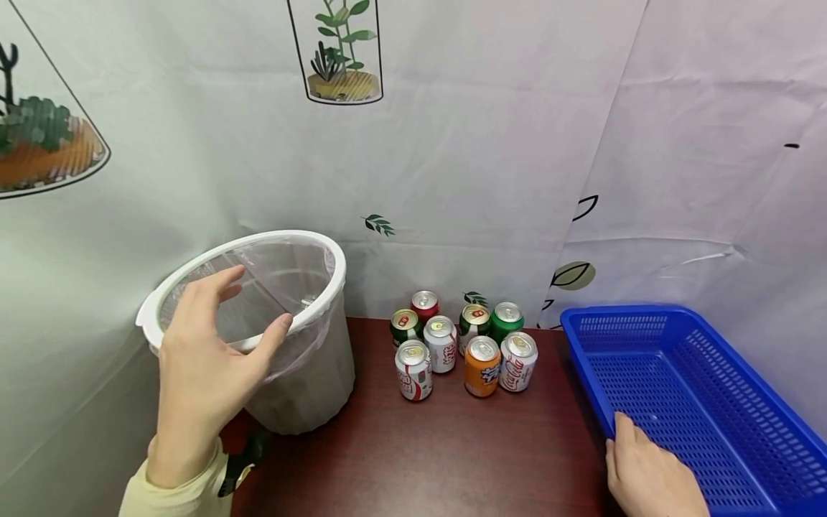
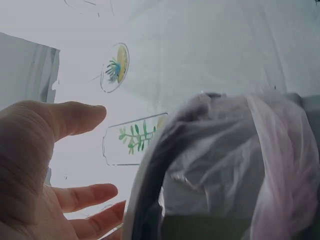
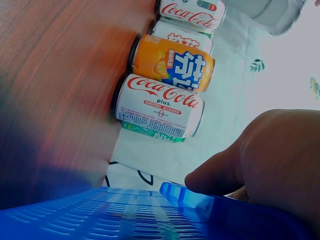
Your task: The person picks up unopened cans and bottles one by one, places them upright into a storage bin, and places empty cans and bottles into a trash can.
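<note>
My left hand [image 1: 207,352] is held in the air by the near rim of a pale bin [image 1: 304,391], thumb and fingers spread wide apart with nothing between them. The left wrist view shows the same hand [image 2: 45,170] beside the rim and the clear plastic liner [image 2: 215,155]. On the right, my right hand [image 1: 652,467] grips the left rim of a blue plastic basket [image 1: 584,373]. Its thumb [image 3: 215,172] shows over the rim in the right wrist view; the fingers beneath are mostly hidden.
Several drink cans stand upright in the middle of the dark red table [image 1: 420,459], including an orange can [image 1: 482,368], a white Coca-Cola can [image 1: 517,362] and a green can [image 1: 506,321]. A printed white cloth [image 1: 465,179] hangs behind them.
</note>
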A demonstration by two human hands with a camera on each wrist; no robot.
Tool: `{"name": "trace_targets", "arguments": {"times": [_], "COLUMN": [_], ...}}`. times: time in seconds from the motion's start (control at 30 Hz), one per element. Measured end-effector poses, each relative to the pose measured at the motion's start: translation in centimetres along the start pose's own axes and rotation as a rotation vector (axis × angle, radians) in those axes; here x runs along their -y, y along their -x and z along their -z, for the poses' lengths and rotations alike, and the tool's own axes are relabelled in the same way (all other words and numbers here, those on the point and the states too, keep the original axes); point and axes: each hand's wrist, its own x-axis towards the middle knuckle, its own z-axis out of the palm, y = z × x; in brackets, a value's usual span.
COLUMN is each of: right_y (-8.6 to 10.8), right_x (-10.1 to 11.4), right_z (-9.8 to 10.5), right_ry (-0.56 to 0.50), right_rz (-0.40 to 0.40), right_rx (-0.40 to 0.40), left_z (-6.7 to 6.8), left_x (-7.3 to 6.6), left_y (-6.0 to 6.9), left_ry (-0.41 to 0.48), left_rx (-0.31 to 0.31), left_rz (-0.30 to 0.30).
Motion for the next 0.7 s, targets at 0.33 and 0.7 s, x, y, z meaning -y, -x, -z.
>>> {"name": "trace_targets", "arguments": {"times": [0.33, 0.7], "right_y": [-0.1, -0.1], "right_x": [-0.1, 0.0], "right_z": [0.0, 0.2], "right_ry": [0.004, 0.005], "right_rz": [-0.005, -0.014], "right_rx": [0.010, 0.028], "left_z": [-0.4, -1.6], "left_x": [-1.3, -2.6], "left_y": [0.5, 1.3], "left_ry": [0.026, 0.100], "left_rx": [0.031, -0.005], "left_rz": [-0.033, -0.100]}}
